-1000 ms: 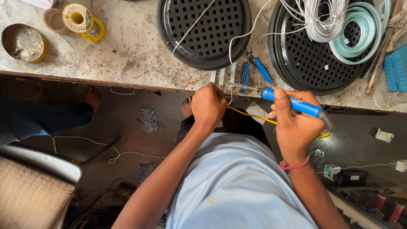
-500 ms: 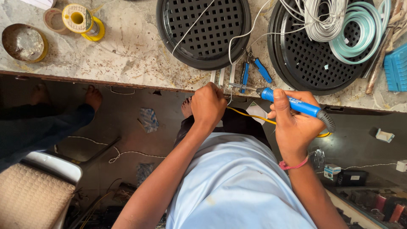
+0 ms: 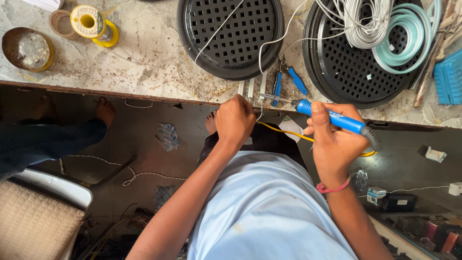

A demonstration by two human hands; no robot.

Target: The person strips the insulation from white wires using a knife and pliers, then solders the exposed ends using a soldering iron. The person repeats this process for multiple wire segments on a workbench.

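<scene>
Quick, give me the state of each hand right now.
Left hand: closed at the bench edge, pinching something small by the white strips; what exactly cannot be told.
Right hand: closed around the blue soldering iron.

Two black grilles (image 3: 230, 36) (image 3: 356, 67) are lying on the bench, with one blue iron (image 3: 332, 119), one pair of pliers (image 3: 286, 82), two solder spools (image 3: 91, 23) (image 3: 61, 23), one tin (image 3: 26, 48) and two hands (image 3: 235, 120) (image 3: 334, 142) working.
</scene>
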